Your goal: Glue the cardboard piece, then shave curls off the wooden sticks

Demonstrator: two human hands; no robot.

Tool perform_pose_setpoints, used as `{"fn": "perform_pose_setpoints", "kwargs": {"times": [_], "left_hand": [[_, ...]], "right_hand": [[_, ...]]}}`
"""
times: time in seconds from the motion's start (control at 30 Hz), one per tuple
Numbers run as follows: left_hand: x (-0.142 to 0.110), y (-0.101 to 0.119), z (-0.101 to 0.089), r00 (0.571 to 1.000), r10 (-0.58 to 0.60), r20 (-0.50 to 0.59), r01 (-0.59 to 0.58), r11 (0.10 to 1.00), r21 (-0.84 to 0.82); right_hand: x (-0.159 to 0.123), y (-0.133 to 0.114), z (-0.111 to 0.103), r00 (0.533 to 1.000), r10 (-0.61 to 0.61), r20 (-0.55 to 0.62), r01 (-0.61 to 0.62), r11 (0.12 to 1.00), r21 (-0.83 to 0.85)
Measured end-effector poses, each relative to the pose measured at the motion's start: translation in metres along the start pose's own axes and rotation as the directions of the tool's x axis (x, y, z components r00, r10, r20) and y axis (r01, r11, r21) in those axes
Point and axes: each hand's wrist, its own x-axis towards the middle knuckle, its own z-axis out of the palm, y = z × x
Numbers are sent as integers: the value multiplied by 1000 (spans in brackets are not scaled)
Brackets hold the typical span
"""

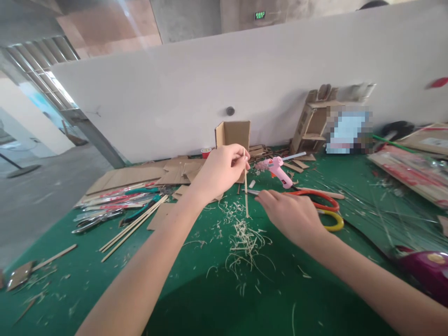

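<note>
My left hand [229, 163] pinches a thin wooden stick [246, 200] near its upper part, and the stick's lower end points down toward the table. My right hand [289, 212] is closed around the blades of a pair of scissors [324, 200]. Behind that hand stick out the scissors' orange and yellow handles, while a blade tip reaches beside the stick; whether it touches the stick I cannot tell. Curly wood shavings [247, 240] lie in a pile on the green table [210, 303] under the stick.
Beyond my hands stand a folded cardboard piece [238, 133], a pink glue gun [280, 172] and a cardboard structure [308, 123]. Left are cardboard sheets [122, 179], loose wooden sticks [135, 228] and teal-handled pliers [143, 208]. A purple object [425, 273] sits at right. A white partition [168, 93] rises behind.
</note>
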Motion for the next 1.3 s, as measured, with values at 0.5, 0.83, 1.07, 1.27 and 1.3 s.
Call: {"fn": "perform_pose_setpoints", "kwargs": {"times": [0.5,0.83,1.07,1.27,1.3], "left_hand": [[5,-7,11,999,-9,-43,6,998,-68],[5,-6,10,999,-13,-35,9,992,-123],[7,-10,11,998,-1,-68,-8,992,-129],[8,-11,10,998,-3,-68,-5,992,-123],[8,-11,10,998,-1,-69,-7,993,-122]], "right_hand": [[2,6,2,985,38,167,-38,999,-3],[4,5,1,995,27,99,-31,999,37],[-2,6,8,978,25,207,-33,999,35],[-6,3,15,977,-44,209,26,996,88],[-4,4,12,985,-25,170,14,998,68]]}}
